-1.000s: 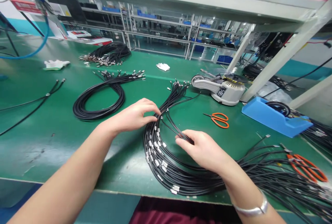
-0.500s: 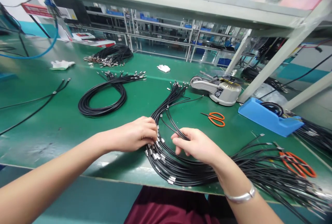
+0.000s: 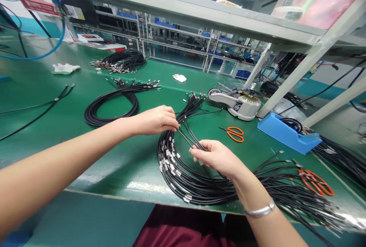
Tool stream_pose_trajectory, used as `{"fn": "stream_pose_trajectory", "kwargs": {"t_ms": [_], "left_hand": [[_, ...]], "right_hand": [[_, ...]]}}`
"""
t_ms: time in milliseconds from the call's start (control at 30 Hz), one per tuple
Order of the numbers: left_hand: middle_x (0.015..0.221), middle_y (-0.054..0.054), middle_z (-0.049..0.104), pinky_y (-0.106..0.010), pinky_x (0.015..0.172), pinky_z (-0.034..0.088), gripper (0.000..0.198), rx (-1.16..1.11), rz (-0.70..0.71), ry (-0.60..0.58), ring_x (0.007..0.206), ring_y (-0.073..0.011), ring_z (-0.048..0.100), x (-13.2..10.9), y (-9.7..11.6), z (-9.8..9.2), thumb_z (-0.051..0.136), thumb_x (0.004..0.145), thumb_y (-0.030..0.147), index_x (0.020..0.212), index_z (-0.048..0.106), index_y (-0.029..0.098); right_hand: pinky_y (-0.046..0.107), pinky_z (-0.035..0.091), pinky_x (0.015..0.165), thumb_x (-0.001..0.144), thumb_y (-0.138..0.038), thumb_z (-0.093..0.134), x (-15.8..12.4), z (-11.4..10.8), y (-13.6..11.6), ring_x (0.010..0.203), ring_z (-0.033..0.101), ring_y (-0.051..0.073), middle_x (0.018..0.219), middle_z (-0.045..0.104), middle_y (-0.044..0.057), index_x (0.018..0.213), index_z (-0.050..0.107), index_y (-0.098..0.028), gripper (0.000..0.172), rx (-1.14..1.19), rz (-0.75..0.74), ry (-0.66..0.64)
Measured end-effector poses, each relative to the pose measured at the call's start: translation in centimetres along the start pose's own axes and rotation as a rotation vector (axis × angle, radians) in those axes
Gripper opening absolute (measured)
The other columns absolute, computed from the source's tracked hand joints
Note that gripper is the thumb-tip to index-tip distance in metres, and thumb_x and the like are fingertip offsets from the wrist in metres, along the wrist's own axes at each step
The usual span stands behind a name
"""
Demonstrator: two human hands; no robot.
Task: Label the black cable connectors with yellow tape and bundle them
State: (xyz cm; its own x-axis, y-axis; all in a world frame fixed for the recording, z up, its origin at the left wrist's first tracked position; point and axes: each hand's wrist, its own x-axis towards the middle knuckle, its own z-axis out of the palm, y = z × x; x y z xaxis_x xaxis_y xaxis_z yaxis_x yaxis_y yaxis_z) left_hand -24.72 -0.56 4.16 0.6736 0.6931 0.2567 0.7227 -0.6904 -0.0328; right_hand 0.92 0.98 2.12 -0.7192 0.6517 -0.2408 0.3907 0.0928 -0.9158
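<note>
A large bundle of black cables (image 3: 200, 195) with silver metal ends and sleeves curves along the front of the green table. My left hand (image 3: 164, 120) pinches a black cable near the bundle's upper left part. Lower and to the right, my right hand (image 3: 214, 155) is closed around a few black cables lifted above the bundle, their lower stretch hidden behind its fingers. Cable strands run between the two hands. A silver bracelet circles my right wrist.
A coiled cable bundle (image 3: 111, 106) lies left, another cable pile (image 3: 122, 61) behind it. Orange-handled scissors (image 3: 235, 134), a grey tape dispenser (image 3: 243, 106) and a blue holder (image 3: 287, 133) stand right. More orange scissors (image 3: 317, 183) rest on the cable ends. White gloves (image 3: 179, 77) lie farther back.
My left hand has moved up and away from the silver sleeves and now grips a cable. My right hand stays nearly in place, still holding cables. The view has shifted slightly.
</note>
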Motion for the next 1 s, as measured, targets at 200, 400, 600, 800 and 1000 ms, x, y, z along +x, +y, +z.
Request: {"fn": "stream_pose_trajectory", "kwargs": {"t_ms": [200, 400, 600, 800, 1000], "left_hand": [[0.096, -0.007, 0.07, -0.033, 0.086, 0.04, 0.024, 0.136, -0.091, 0.048, 0.095, -0.0192, 0.055, -2.4, -3.7, 1.0, 0.045, 0.094, 0.026, 0.096, 0.069, 0.025], [0.092, -0.007, 0.069, -0.031, 0.079, 0.041, 0.026, 0.21, -0.119, 0.107, 0.09, -0.0193, 0.056, -0.2, -3.7, 2.3, 0.043, 0.093, 0.02, 0.1, 0.068, 0.024], [0.089, -0.009, 0.068, -0.032, 0.078, 0.042, 0.027, 0.229, -0.154, 0.151, 0.089, -0.0204, 0.055, 1.0, -3.8, 3.0, 0.041, 0.093, 0.018, 0.1, 0.067, 0.019], [0.092, -0.009, 0.068, -0.033, 0.08, 0.042, 0.026, 0.208, -0.169, 0.149, 0.092, -0.0212, 0.054, 1.7, -2.4, 3.9, 0.043, 0.093, 0.019, 0.104, 0.066, 0.021], [0.089, -0.009, 0.068, -0.034, 0.079, 0.045, 0.028, 0.183, -0.276, 0.182, 0.089, -0.021, 0.056, 0.3, -3.1, 4.0, 0.042, 0.091, 0.017, 0.106, 0.066, 0.019]], "right_hand": [[0.017, 0.033, 0.042, 0.077, -0.024, 0.058, 0.0, -0.1, 0.1, 0.046, 0.043, 0.007, 0.063, 0.065, 0.0, 0.081, 0.056, -0.017, 0.009, -0.008, 0.015, -0.144], [0.017, 0.028, 0.038, 0.081, -0.031, 0.056, 0.5, -0.1, -0.1, 0.043, 0.038, 0.006, 0.068, 0.069, 0.001, 0.088, 0.061, -0.016, 0.017, -0.009, 0.009, -0.104], [0.02, 0.02, 0.038, 0.082, -0.037, 0.056, 0.8, 0.2, 0.4, 0.039, 0.031, 0.005, 0.068, 0.068, 0.001, 0.087, 0.065, -0.014, 0.025, 0.078, -0.003, 0.036], [0.022, 0.011, 0.037, 0.081, -0.045, 0.06, 0.7, 0.1, 0.2, 0.037, 0.023, 0.003, 0.064, 0.065, 0.0, 0.08, 0.064, -0.014, 0.031, 0.221, 0.023, -0.037], [0.021, 0.027, 0.044, 0.083, -0.04, 0.061, 0.3, 0.1, 0.2, 0.041, 0.03, 0.005, 0.048, 0.042, -0.009, 0.06, 0.053, -0.017, 0.034, 0.141, -0.02, -0.036]]}}
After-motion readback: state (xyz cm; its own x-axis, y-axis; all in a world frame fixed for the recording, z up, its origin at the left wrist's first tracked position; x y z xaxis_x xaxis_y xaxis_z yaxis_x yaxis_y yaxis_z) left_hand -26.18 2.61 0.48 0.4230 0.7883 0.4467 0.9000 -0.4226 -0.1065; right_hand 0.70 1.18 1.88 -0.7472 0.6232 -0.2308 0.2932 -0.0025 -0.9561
